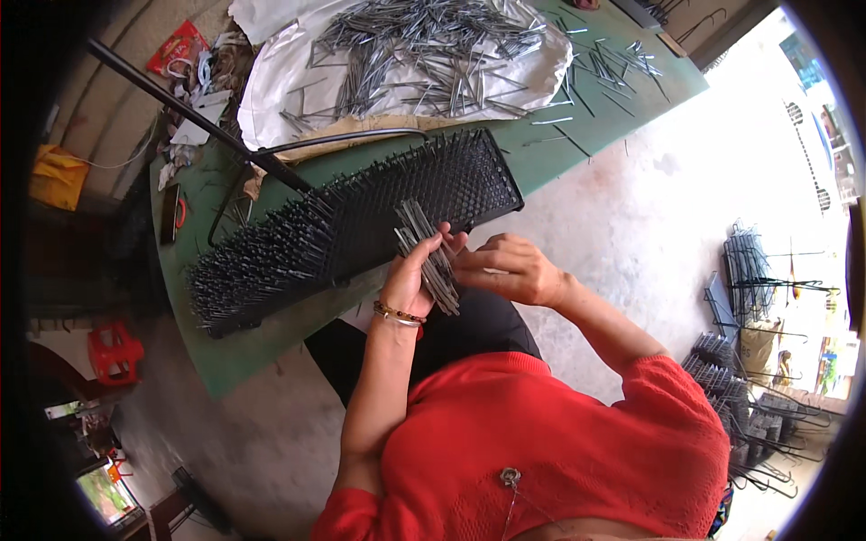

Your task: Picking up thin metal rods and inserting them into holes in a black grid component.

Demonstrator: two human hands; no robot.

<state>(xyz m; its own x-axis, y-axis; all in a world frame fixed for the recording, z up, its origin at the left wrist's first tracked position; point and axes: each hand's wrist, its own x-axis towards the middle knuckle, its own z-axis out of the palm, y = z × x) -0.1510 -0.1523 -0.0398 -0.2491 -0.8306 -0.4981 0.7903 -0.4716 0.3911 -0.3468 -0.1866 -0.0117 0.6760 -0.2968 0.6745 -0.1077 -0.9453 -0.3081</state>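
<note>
A bundle of thin grey metal rods lies slanted across the palm of my left hand, which is closed round it. My right hand is beside the bundle with its fingers curled; the fingertips meet the near side of the rods, and what they pinch is too small to make out. Just beyond both hands is a long black perforated board. Upright dark rods crowd its left part and line its far edge, while the holes of its right part show bare.
The board rests on a green table. Behind it a white sheet bears a heap of loose metal rods. A black bar slants over the board. Scissors, a red stool and wire racks stand around.
</note>
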